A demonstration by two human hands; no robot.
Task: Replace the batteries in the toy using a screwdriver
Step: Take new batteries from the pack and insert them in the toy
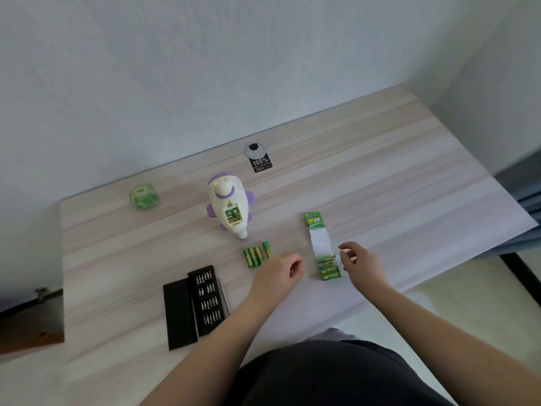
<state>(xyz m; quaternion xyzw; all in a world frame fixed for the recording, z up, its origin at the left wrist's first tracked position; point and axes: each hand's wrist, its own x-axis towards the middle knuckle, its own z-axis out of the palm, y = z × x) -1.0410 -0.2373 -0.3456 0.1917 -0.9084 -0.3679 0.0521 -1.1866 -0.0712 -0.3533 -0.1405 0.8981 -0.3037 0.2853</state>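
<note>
Both grips hold nothing, fingers loosely curled: left hand [281, 269] near the loose batteries [256, 254], right hand [358, 260] beside the battery pack [323, 247]; toy [228, 208] farther back on the worktop [409, 171].

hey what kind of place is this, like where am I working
Probably a home or office desk set against a plain wall: a wood-grain desk with a cable grommet, plus a screwdriver bit set and loose batteries laid out on it.
</note>
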